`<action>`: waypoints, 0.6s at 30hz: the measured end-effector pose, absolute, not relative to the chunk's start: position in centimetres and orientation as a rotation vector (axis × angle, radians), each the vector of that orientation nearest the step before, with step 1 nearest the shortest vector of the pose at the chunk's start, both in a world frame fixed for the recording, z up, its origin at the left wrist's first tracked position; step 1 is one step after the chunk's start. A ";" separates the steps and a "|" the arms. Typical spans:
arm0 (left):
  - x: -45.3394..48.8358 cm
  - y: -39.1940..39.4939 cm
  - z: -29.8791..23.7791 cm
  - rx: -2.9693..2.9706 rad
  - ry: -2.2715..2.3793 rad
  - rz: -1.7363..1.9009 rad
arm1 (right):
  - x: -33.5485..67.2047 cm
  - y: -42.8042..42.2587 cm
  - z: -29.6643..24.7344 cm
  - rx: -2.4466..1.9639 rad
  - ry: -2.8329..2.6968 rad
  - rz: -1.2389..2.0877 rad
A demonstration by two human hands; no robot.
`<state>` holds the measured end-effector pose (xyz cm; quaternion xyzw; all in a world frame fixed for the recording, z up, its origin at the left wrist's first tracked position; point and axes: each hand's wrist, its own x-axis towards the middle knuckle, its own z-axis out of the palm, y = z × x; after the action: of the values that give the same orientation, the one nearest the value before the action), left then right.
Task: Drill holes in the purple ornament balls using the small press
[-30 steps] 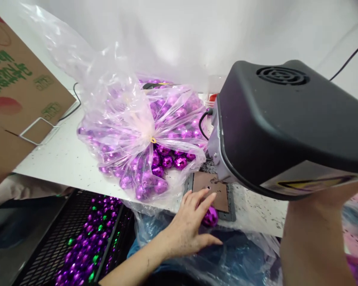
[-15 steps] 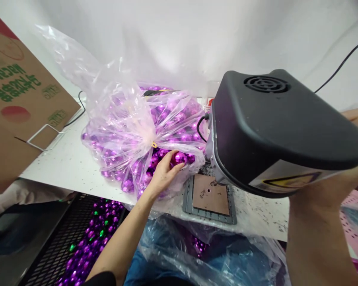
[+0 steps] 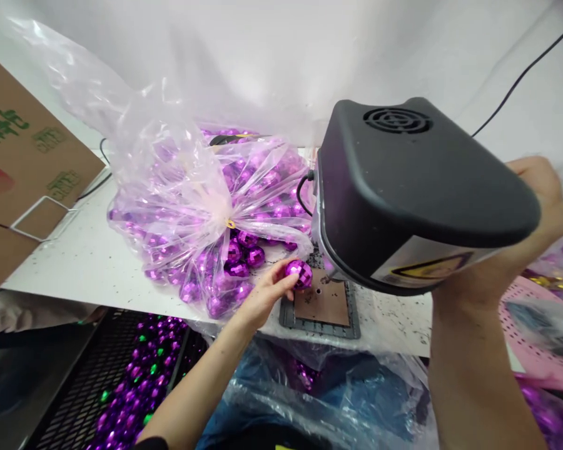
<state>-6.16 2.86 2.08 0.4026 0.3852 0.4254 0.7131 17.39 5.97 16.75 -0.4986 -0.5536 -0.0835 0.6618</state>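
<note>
A shiny, faceted purple ball (image 3: 299, 274) is pinched between the thumb and fingers of my left hand (image 3: 267, 294). It hangs just above the brown board (image 3: 326, 309) with a small hole, which lies on a grey base under the black machine (image 3: 431, 181). Beside this hand, a clear plastic bag (image 3: 216, 206) full of similar balls lies on the table, tied at the neck and torn open at the front. My right hand (image 3: 539, 194) is behind the machine's far right side; its fingers are mostly hidden, so their grip does not show.
A cardboard box (image 3: 23, 162) stands at the left. Below the table edge, a black crate (image 3: 84, 369) holds small purple and green pieces. A pink perforated basket (image 3: 530, 331) is at the right. Dark shavings litter the white tabletop (image 3: 398, 319). Another person's sleeve (image 3: 28, 309) shows at lower left.
My left hand has taken a purple ball out of the bag opening and carried it right and toward me, over the board. My right hand stays at the machine. The whole view has shifted slightly.
</note>
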 end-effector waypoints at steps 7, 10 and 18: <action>-3.5 1.2 0.0 1.679 1.195 0.917 | 17.4 6.1 16.6 -1.129 -1.237 -0.239; -2.9 1.0 -0.1 1.885 1.227 0.908 | 17.4 6.0 16.5 -1.136 -1.238 -0.255; -1.6 0.5 -0.4 2.041 1.230 0.978 | 17.5 5.9 16.4 -1.131 -1.249 -0.248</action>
<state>-1.56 0.55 -0.45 0.7607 0.4587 0.3646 0.2792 17.53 5.88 16.42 -0.4994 -0.5518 -0.1093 0.6589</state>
